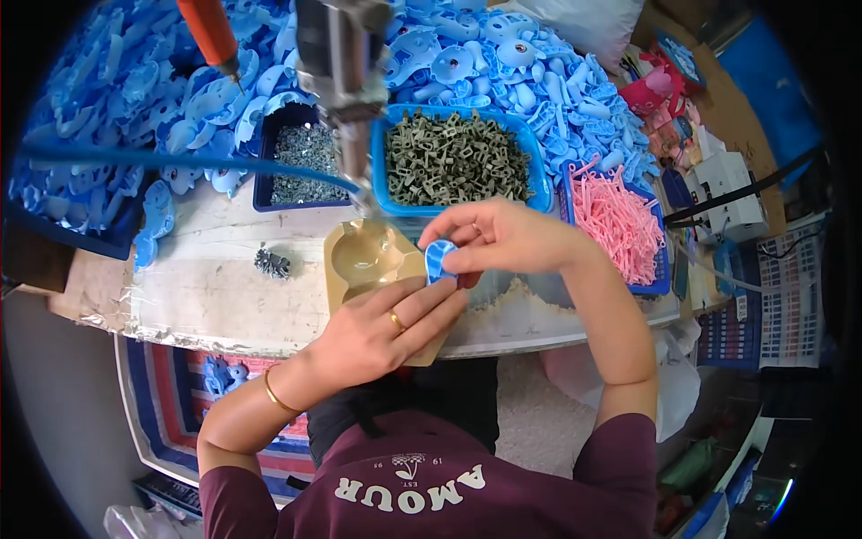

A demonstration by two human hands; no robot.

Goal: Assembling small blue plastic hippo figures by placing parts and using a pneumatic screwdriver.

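Note:
My right hand (503, 238) pinches a small blue plastic part (439, 260) between thumb and fingers, just over the right edge of a tan moulded fixture (364, 260). My left hand (391, 328) lies flat on the fixture's lower half, fingers stretched toward the blue part, a ring on one finger and a bangle on the wrist. A metal press head (341, 63) hangs straight above the fixture's round hollow.
A blue tray of grey-green clips (458, 157), a dark tray of small screws (301, 153) and a tray of pink pieces (620, 225) stand behind. Heaps of blue parts (117, 99) fill the back. A blue hose (180, 162) crosses left. Loose screws (271, 263) lie on the bench.

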